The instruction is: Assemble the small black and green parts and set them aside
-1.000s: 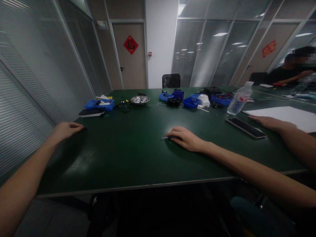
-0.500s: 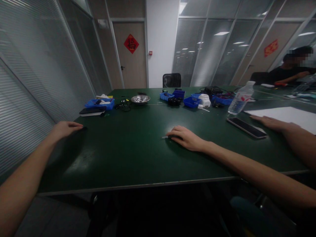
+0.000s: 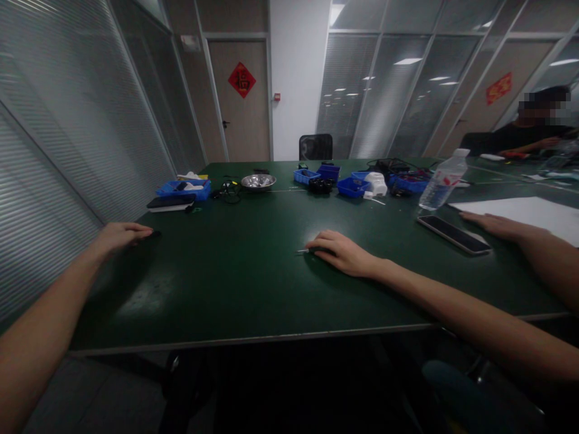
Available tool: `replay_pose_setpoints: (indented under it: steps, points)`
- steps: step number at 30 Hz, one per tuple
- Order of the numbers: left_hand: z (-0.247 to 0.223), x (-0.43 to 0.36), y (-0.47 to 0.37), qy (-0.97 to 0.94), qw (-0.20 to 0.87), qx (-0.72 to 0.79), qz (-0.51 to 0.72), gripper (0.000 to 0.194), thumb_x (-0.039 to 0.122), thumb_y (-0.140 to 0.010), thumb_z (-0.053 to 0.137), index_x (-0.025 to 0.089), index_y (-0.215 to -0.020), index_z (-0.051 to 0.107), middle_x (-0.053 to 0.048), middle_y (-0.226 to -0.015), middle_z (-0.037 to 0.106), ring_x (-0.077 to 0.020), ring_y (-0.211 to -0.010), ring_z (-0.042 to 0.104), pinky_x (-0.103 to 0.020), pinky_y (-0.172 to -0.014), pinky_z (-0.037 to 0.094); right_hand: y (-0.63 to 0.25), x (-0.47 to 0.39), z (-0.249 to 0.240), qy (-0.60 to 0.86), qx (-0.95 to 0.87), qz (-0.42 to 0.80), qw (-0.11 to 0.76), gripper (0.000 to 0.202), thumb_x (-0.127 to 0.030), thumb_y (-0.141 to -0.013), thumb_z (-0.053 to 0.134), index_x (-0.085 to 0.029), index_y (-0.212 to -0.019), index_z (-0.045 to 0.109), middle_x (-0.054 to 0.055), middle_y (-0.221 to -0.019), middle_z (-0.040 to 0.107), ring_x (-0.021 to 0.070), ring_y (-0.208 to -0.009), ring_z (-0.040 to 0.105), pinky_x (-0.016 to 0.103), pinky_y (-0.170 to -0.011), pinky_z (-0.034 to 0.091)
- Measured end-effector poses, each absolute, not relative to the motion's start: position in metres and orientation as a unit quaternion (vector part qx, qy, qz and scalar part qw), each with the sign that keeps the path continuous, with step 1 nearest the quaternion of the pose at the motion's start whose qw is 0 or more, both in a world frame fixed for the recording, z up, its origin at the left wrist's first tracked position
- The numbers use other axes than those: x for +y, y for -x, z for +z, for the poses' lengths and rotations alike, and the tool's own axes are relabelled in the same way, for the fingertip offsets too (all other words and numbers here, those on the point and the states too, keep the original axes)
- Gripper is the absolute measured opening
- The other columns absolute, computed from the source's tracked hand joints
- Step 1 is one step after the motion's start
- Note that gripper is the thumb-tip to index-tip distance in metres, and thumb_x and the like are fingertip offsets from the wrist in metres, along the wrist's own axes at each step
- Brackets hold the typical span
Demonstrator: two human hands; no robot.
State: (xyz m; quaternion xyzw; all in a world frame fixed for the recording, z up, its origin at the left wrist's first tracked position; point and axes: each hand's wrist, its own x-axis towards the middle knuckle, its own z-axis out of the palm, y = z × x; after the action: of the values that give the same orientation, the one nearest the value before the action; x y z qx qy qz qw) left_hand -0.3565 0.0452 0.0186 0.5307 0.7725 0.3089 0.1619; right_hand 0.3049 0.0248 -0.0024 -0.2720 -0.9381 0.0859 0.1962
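My left hand [image 3: 121, 236] is at the left side of the green table [image 3: 217, 283], with thumb and fingers pinched on a small black object [image 3: 155, 234]. That object lies low at the tabletop, and its kind is too small to make out. Around the middle of the table rests my right hand [image 3: 339, 252], its fingers closed over a small screwdriver [image 3: 302, 251]. The thin metal shaft points left, while most of the dark handle is hidden under my fingers.
Beyond my left hand lie a dark notebook [image 3: 170, 205] and a blue tray [image 3: 203, 191]. A metal bowl [image 3: 258, 182] and blue bins [image 3: 353, 188] stand farther back. At right are a phone [image 3: 453, 234], a bottle [image 3: 444, 181] and another person's hand [image 3: 491, 224] by white paper [image 3: 525, 208].
The small black object at my left fingertips shows a little more clearly. The view has shifted very slightly; my right hand keeps its place with the screwdriver.
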Motion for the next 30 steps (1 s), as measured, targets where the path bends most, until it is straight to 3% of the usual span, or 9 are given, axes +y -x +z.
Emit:
replay_pose_setpoints:
  steps: [3,7,13,18,22,26,30]
  points:
    - [0.018,0.045,0.352,-0.468,0.216,0.790,0.332,0.060,0.053,-0.065,0.095,0.008,-0.103,0.080,-0.007,-0.086,0.077,-0.0235,-0.088,0.066,-0.027,-0.071,0.051,-0.305,0.025,-0.002,0.272,-0.938,0.088,0.194,0.032,-0.031,-0.112,0.053,-0.026,-0.142,0.066,0.011,-0.124,0.068,0.0272,-0.111,0.063,0.046,-0.096,0.052]
    - [0.019,0.045,0.347,-0.465,0.202,0.794,0.335,0.058,0.055,-0.068,0.093,0.008,-0.099,0.080,-0.005,-0.080,0.074,-0.0220,-0.084,0.063,-0.025,-0.068,0.045,-0.304,0.025,-0.002,0.273,-0.939,0.087,0.192,0.033,-0.031,-0.112,0.052,-0.026,-0.142,0.065,0.011,-0.123,0.067,0.0271,-0.110,0.062,0.046,-0.096,0.051]
    - [0.016,0.046,0.349,-0.456,0.222,0.788,0.349,0.053,0.051,-0.071,0.093,0.008,-0.098,0.078,-0.005,-0.086,0.075,-0.0199,-0.086,0.064,-0.024,-0.068,0.045,-0.303,0.023,0.000,0.275,-0.938,0.085,0.191,0.032,-0.030,-0.112,0.052,-0.026,-0.141,0.066,0.011,-0.121,0.068,0.0272,-0.109,0.062,0.046,-0.095,0.051]
    - [0.015,0.047,0.353,-0.468,0.187,0.808,0.306,0.046,0.042,-0.081,0.087,0.009,-0.112,0.078,-0.002,-0.084,0.075,-0.0189,-0.082,0.065,-0.022,-0.068,0.046,-0.304,0.023,0.000,0.278,-0.936,0.088,0.194,0.033,-0.031,-0.112,0.053,-0.027,-0.141,0.066,0.011,-0.122,0.068,0.0272,-0.110,0.062,0.045,-0.096,0.051]
    - [0.019,0.046,0.352,-0.517,0.100,0.819,0.227,0.039,0.043,-0.088,0.081,0.012,-0.112,0.079,0.000,-0.083,0.075,-0.0174,-0.078,0.064,-0.020,-0.064,0.041,-0.304,0.024,-0.001,0.277,-0.937,0.090,0.194,0.033,-0.032,-0.112,0.053,-0.027,-0.142,0.066,0.011,-0.122,0.068,0.0269,-0.110,0.063,0.045,-0.095,0.051]
    - [0.024,0.044,0.348,-0.568,0.050,0.803,0.172,0.041,0.051,-0.081,0.085,0.017,-0.105,0.082,0.001,-0.084,0.077,-0.0188,-0.081,0.065,-0.019,-0.064,0.039,-0.303,0.023,0.000,0.278,-0.936,0.091,0.194,0.033,-0.031,-0.112,0.053,-0.028,-0.142,0.066,0.010,-0.123,0.068,0.0273,-0.111,0.063,0.047,-0.097,0.052]
    - [0.029,0.040,0.341,-0.573,0.051,0.798,0.180,0.036,0.045,-0.074,0.089,0.018,-0.096,0.082,0.002,-0.080,0.077,-0.0185,-0.077,0.066,-0.019,-0.063,0.039,-0.302,0.022,0.001,0.278,-0.935,0.091,0.200,0.033,-0.031,-0.112,0.053,-0.027,-0.141,0.067,0.011,-0.121,0.069,0.0275,-0.109,0.063,0.047,-0.096,0.052]
